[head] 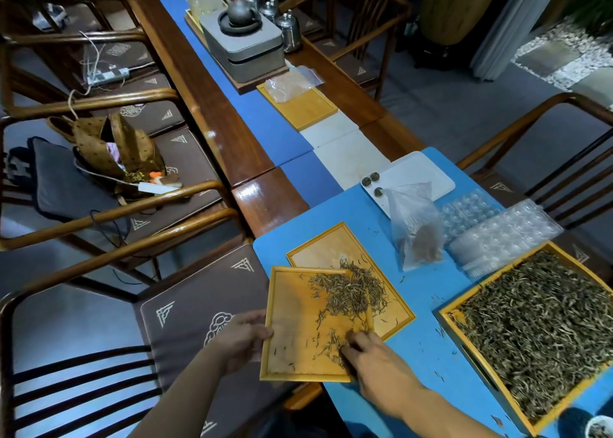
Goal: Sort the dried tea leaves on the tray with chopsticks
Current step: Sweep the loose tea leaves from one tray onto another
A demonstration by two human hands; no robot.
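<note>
A small wooden tray is tilted over a second small wooden tray lying on the blue mat. My left hand grips the tilted tray by its left rim. My right hand rests on that tray's lower right part, fingers bent down onto loose dried tea leaves, which are piled where the two trays overlap. A large wooden tray full of dried tea leaves sits to the right. No chopsticks are visible.
A plastic bag of tea, clear blister packs and a white plate lie beyond the trays. Farther up the long table stand another wooden tray and a grey tea set. Chairs flank both sides.
</note>
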